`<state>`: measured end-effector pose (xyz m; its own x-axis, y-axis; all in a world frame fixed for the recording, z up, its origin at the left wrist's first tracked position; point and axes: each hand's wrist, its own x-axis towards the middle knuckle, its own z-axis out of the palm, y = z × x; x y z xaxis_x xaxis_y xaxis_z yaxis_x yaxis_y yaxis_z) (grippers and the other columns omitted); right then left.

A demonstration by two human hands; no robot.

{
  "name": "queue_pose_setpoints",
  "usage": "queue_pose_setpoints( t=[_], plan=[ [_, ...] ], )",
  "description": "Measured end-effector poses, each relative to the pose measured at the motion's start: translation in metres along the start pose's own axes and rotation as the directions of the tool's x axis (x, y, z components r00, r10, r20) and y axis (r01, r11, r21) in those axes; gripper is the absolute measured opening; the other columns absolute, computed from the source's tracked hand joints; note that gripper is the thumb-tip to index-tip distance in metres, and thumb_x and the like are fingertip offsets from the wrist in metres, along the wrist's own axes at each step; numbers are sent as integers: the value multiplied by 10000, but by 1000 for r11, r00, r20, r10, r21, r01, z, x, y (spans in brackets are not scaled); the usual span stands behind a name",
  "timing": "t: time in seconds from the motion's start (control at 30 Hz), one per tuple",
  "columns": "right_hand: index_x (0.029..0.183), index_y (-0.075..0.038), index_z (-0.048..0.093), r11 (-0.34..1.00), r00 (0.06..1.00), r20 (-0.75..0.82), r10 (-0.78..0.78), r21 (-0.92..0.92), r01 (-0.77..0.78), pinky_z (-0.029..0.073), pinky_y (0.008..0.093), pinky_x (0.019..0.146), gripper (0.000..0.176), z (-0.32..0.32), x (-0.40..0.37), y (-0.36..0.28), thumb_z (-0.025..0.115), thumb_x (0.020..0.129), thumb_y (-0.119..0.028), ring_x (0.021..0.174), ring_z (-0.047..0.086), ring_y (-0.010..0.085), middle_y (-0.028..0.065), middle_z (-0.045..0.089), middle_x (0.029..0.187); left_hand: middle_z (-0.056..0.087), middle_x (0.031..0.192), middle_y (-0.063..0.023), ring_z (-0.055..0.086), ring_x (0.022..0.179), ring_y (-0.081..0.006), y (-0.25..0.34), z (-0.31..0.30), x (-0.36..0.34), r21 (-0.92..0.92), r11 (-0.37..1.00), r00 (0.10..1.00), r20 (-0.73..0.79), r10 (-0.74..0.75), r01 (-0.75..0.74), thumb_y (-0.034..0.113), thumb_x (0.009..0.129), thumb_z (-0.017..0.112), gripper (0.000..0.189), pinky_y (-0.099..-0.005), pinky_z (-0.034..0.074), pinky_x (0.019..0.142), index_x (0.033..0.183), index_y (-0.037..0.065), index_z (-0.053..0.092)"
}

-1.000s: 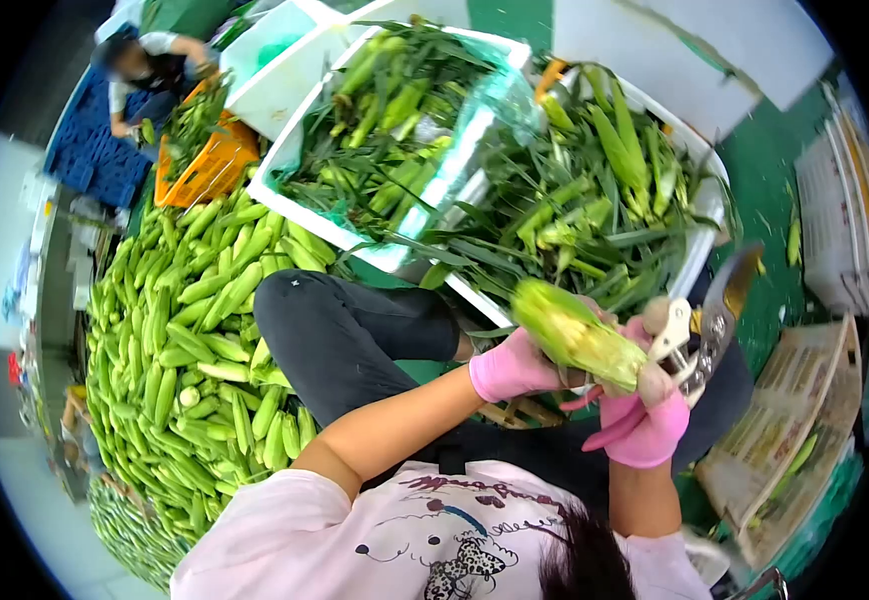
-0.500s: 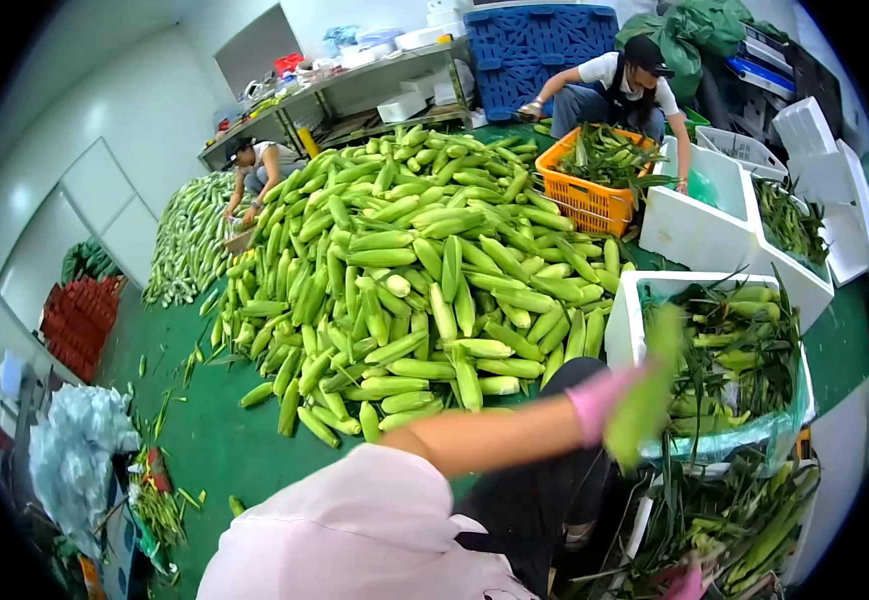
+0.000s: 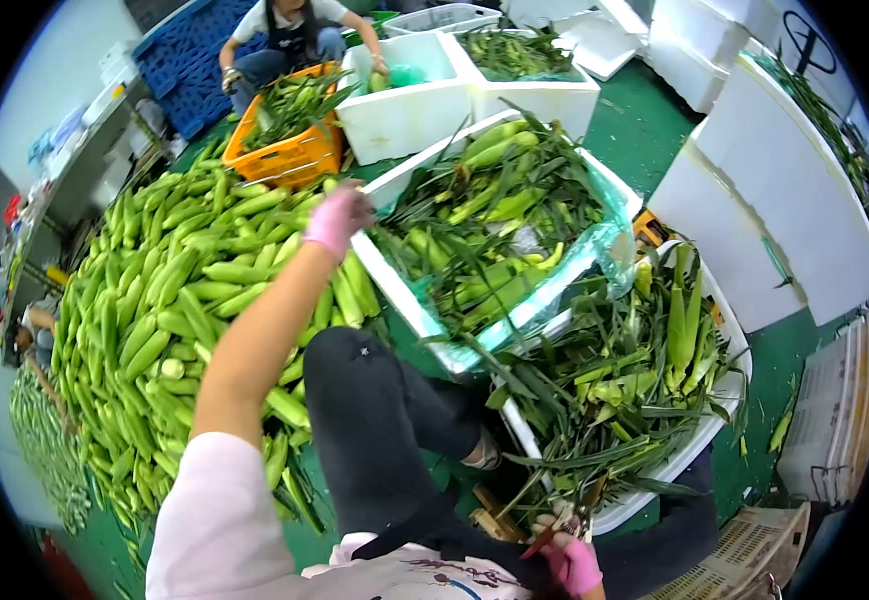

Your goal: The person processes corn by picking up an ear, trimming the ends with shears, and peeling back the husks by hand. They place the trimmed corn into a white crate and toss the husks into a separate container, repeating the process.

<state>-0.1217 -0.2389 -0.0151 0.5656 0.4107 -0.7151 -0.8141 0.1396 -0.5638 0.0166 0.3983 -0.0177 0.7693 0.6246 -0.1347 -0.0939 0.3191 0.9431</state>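
My left hand (image 3: 340, 218), in a pink glove with the fingertips bare, is over the near-left corner of a white foam box (image 3: 400, 300), beside the heap of green corn (image 3: 185, 290). Its fingers are smeared by motion, and no cob shows in it. Low in the view, my right hand (image 3: 573, 562) is closed around red-handled pruning shears (image 3: 543, 543), at the near edge of a white basket (image 3: 645, 510). Corn leaves and husks (image 3: 615, 380) fill that basket, with some husked-looking ears among them. The foam box, lined with green plastic, holds corn ears and leaves (image 3: 495, 210).
A co-worker (image 3: 300, 35) crouches behind an orange crate (image 3: 295, 160) of leaves, one hand in a white foam box (image 3: 390, 125). Large foam boxes (image 3: 745, 200) stand at right. Crates (image 3: 835, 410) lie beyond the basket. My bent knee (image 3: 355, 390) is between heap and boxes.
The view has turned right and down. My left hand, which had a corn ear beside the foam box, has swung back left toward the heap without it. The shears in my right hand now show.
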Motion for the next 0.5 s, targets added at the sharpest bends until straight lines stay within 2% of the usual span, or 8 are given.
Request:
queue_pose_setpoints(
  t=[0.07, 0.1, 0.17, 0.23, 0.27, 0.3, 0.43, 0.5],
  plan=[
    [1380, -31, 508, 997, 999, 26, 27, 68, -28, 517, 400, 933, 526, -26, -2, 26, 643, 937, -280, 1072, 628, 267, 139, 629, 1233, 722, 933, -60, 659, 803, -148, -56, 96, 32, 461, 887, 993, 116, -38, -20, 200, 875, 612, 299, -335, 559, 686, 1131, 97, 727],
    [1383, -32, 505, 994, 998, 25, 60, 93, -62, 517, 402, 935, 533, -28, 0, 26, 645, 935, -284, 1075, 627, 269, 140, 628, 1235, 746, 1032, -108, 690, 844, -187, -70, 135, 40, 786, 588, 965, 259, -35, -190, 179, 858, 585, 323, -349, 567, 787, 1129, 124, 752],
    [1390, -32, 499, 981, 991, 34, 126, 147, -130, 516, 405, 938, 548, -33, 6, 27, 649, 931, -291, 1082, 624, 271, 141, 626, 1241, 693, 1161, -185, 668, 1032, -354, -159, 175, 96, 810, 365, 889, 420, 184, -458, 190, 865, 564, 322, -440, 522, 943, 1121, 114, 743],
    [1398, -32, 493, 965, 986, 41, 163, 203, -168, 514, 408, 941, 563, -39, 14, 25, 654, 928, -298, 1089, 621, 274, 142, 623, 1246, 657, 1195, -203, 643, 1074, -393, -212, 210, 129, 891, 50, 838, 405, 366, -452, 227, 863, 602, 336, -469, 524, 939, 1151, 69, 677],
    [1401, -33, 489, 953, 982, 49, 183, 235, -189, 514, 410, 942, 571, -41, 20, 23, 656, 926, -302, 1093, 619, 275, 142, 622, 1249, 631, 1209, -208, 646, 1069, -398, -224, 227, 135, 970, 7, 934, 232, 273, -243, 250, 861, 638, 377, -473, 532, 921, 1171, 40, 603],
    [1405, -33, 486, 944, 979, 60, 194, 261, -203, 513, 411, 944, 579, -44, 25, 20, 658, 924, -305, 1096, 618, 276, 143, 621, 1252, 649, 1184, -223, 651, 1077, -392, -215, 250, 122, 1000, -14, 984, 29, 176, -27, 347, 817, 686, 534, -473, 531, 929, 1253, 60, 574],
    [1419, -34, 474, 903, 966, 147, 212, 348, -251, 511, 418, 950, 609, -58, 35, 29, 666, 917, -319, 1111, 612, 281, 145, 616, 1263, 713, 1088, -207, 695, 966, -384, -218, 269, 125, 998, 57, 1000, -20, 0, 20, 523, 754, 750, 678, -421, 547, 871, 1176, 14, 605],
    [1426, -34, 467, 889, 960, 189, 209, 372, -267, 509, 421, 953, 625, -68, 36, 38, 671, 913, -326, 1118, 608, 284, 146, 613, 1269, 700, 1167, -179, 689, 988, -320, -243, 259, 131, 800, 589, 985, 166, -42, -109, 634, 809, 662, 740, -403, 524, 889, 1210, 15, 599]
  ],
)
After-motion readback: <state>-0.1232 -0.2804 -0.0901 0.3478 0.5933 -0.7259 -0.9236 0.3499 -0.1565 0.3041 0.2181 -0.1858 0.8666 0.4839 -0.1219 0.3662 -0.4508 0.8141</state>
